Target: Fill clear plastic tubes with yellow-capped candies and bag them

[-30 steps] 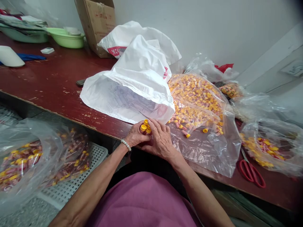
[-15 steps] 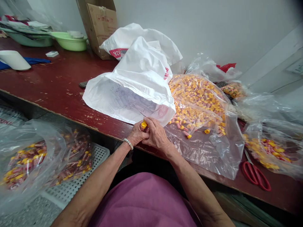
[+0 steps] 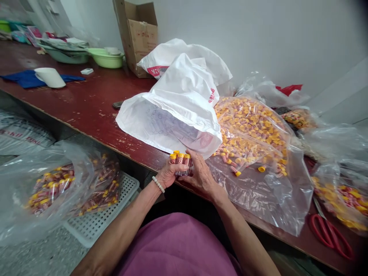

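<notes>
Worktop (image 3: 83, 103), front edge, left to right: left hand (image 3: 168, 174), closed around a cluster of yellow-capped tubes (image 3: 180, 158), near upright at the edge, seemingly light, stiff, smooth and apt to slip, best held around the bodies below the caps; right hand (image 3: 202, 173), curled around the cluster's right side; clear bag (image 3: 270, 191) of similar pieces; red-handled scissors (image 3: 327, 224).
</notes>
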`<state>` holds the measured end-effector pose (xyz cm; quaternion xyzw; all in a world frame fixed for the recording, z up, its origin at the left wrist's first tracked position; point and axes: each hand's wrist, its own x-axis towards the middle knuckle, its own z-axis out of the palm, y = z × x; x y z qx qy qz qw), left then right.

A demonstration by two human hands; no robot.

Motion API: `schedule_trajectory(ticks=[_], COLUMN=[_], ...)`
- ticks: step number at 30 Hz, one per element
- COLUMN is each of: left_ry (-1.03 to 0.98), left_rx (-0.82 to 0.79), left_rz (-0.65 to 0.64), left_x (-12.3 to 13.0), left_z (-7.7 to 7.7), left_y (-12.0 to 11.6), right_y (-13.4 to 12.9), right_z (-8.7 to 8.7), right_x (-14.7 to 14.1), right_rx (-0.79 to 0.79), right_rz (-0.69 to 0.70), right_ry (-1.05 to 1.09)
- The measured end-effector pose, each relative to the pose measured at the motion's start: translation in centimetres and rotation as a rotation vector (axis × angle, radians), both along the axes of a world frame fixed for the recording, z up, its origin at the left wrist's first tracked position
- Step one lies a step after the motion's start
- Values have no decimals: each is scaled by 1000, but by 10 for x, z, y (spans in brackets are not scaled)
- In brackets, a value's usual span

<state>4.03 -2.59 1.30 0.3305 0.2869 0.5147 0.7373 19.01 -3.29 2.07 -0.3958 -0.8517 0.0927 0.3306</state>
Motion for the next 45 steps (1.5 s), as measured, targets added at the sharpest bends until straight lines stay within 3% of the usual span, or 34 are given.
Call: schedule_trajectory(ticks=[6,12,22,26,31,38,45], left_ry=[-87,-83,-101,-114,-128,114,27], left_rx=[-74,-82,-102,-51,-47,-49,-60], left_rz=[-20,-12,-30,-43,-72,-9,19], left_x=[-4,-7,-4,-9,-14,-17,-16], left_z=[8,13,23,25,24,21,13], left_y=[-13,-20,-29,-31,-38,-41,-42], right_y=[-4,-11,-17,-20,-25,-23,-21], right_z=[8,22,27,27,31,38,33], right_x=[-17,-28,-30,-31,-28,-32,-40], right_rx=[26,-112,-69,-93,-169,-142,-126], right_rz=[33,15,-29,41,69,207,217], right_ry=[97,157,124,144,158,-41,-10])
